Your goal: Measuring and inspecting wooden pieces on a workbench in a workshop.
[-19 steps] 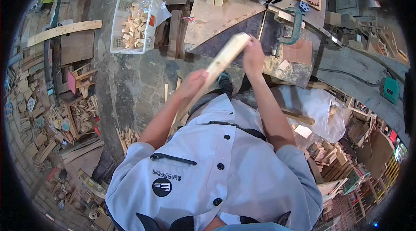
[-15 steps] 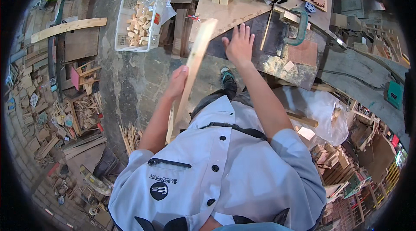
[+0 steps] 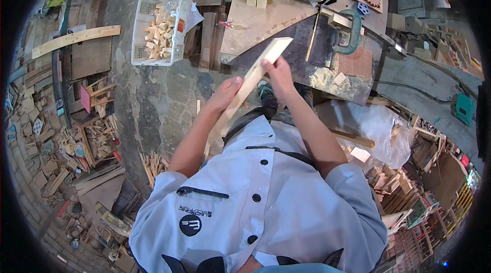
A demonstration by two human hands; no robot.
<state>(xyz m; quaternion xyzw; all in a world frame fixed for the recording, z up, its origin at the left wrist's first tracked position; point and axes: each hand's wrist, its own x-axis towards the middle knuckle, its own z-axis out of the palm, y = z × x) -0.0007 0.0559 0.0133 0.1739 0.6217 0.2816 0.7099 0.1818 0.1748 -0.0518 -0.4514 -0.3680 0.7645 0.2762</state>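
Both hands grip a long pale wooden board (image 3: pixel 255 76), tilted over the worker's lap: left hand (image 3: pixel 225 94) mid-board, right hand (image 3: pixel 277 70) nr top. Lower end hidden behind forearm.

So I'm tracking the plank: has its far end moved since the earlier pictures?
Yes. The plank has swung its far end right, away from the white basket, over the workbench.

A rough grey concrete floor (image 3: pixel 153 104) filled the middle left of the frame. A white plastic crate (image 3: pixel 158 25) of wood offcuts stood at upper left, and scrap timber (image 3: pixel 66 135) lay heaped along the left edge. A worn workbench (image 3: pixel 327 63) occupied the upper right, with crumpled clear plastic sheeting (image 3: pixel 378 124) below it.
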